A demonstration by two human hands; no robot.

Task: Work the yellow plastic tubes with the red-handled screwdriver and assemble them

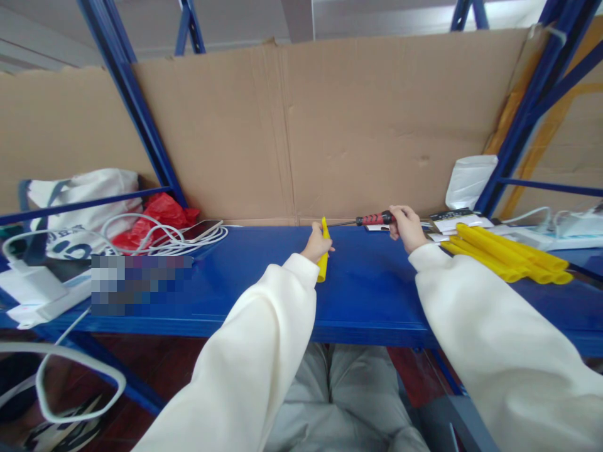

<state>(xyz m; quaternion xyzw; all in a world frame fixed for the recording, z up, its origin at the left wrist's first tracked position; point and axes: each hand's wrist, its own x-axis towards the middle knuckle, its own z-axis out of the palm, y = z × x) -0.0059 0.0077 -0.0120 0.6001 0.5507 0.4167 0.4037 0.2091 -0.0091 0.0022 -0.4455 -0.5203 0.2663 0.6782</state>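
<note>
The fingers of the left hand [316,243] are closed around a yellow tube [322,271], which runs from its far end back toward the person, over the blue shelf [264,270]. The right hand's fingers [396,215] pinch the butt end of a red-and-black screwdriver [374,219], held almost level, with its thin shaft aimed left at the far end of the tube. From where I stand I can't tell whether the tip touches the tube or stops just short.

Both wrists come out of loose white sleeves [264,314], and grey trousers [348,389] show below the shelf's front edge. Just beyond the right hand lies a black-and-white card [455,220], with a white pouch [471,179] propped up behind it. Near the right forearm more yellow tubes [513,254] lie heaped together, a white power strip [541,237] behind them.

Well off to the left, white cables [202,235] lie in a loose coil beside a crumpled red plastic bag [160,213], and a white cloth bag [94,188] slumps next to that. Brown cardboard [377,125] walls off the back between blue posts [141,113].
</note>
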